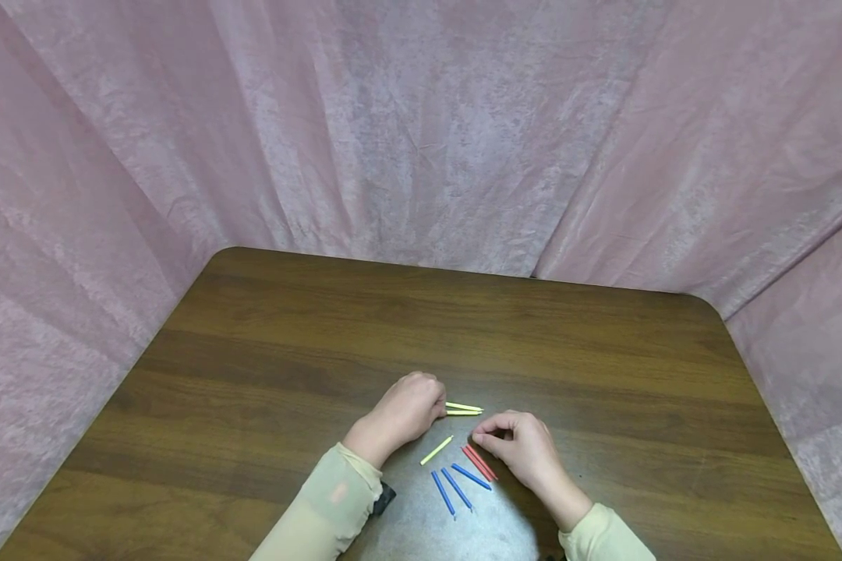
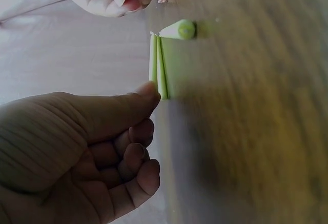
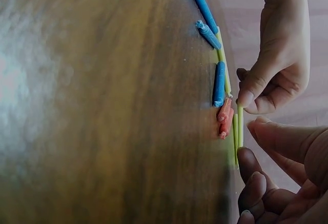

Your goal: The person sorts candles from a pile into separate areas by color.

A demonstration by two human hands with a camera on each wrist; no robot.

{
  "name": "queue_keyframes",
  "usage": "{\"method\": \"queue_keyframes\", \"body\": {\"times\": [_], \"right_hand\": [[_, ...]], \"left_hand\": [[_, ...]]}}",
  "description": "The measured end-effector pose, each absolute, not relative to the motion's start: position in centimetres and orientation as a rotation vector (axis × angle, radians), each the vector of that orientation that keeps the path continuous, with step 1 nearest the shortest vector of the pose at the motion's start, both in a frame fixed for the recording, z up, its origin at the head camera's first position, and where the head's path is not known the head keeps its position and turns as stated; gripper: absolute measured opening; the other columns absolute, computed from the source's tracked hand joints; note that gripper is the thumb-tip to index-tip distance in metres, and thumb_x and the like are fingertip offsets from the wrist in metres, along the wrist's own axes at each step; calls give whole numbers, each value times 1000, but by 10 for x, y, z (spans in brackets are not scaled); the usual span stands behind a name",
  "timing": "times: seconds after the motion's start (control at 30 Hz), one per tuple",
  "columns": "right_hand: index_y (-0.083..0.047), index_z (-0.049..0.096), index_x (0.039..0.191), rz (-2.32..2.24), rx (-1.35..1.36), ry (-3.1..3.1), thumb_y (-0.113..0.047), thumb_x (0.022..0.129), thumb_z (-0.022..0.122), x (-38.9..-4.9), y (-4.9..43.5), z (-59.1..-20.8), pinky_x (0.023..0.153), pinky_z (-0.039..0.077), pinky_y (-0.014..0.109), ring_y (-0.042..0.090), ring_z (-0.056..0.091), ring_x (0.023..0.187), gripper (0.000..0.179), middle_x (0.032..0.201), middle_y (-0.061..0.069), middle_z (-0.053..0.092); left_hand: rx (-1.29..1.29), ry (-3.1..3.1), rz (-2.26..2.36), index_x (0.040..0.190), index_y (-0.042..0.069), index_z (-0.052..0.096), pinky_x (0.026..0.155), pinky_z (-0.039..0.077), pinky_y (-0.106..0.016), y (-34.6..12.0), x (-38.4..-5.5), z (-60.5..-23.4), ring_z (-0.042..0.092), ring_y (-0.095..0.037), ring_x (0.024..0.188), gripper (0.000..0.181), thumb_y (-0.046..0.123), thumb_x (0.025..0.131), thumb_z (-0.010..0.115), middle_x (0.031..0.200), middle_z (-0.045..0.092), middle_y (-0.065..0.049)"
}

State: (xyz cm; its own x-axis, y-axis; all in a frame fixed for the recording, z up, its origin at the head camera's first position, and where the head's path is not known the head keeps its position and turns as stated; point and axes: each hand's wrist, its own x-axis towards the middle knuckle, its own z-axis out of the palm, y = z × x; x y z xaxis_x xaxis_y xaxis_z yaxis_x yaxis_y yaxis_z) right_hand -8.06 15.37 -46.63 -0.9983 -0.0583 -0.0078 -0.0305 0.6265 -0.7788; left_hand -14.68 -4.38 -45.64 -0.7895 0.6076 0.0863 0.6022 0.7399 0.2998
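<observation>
Left hand (image 1: 408, 407) pinches yellow candle (image 3: 241, 129) at its 3 o'clock, beside its yellow twin (image 3: 236, 138) | right hand (image 1: 524, 449): thumb, finger apart, nothing held | maybe lining them up | next needs gentle letting go

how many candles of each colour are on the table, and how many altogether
Yellow candles: 3
Blue candles: 3
Red candles: 2
Total in view: 8
</observation>
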Motion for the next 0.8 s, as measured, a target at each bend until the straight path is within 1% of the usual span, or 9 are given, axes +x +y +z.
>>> {"method": "queue_keyframes", "body": {"times": [0.3,0.8], "right_hand": [[-22,76,74,-1327,-63,2809,-16,75,83,-80,153,-466,56,38,24,3,46,59,9,75,-13,66],[-21,77,76,-1330,-65,2790,-19,75,83,-80,154,-466,57,39,24,3,47,61,7,77,-13,67]], "left_hand": [[966,2908,464,63,17,59,67,47,-34,-42,-149,-456,58,-19,72,23,15,80,74,65,54,6],[960,2924,448,64,18,60,65,47,-33,-40,-152,-458,58,-18,70,22,15,80,74,66,54,6]]}}
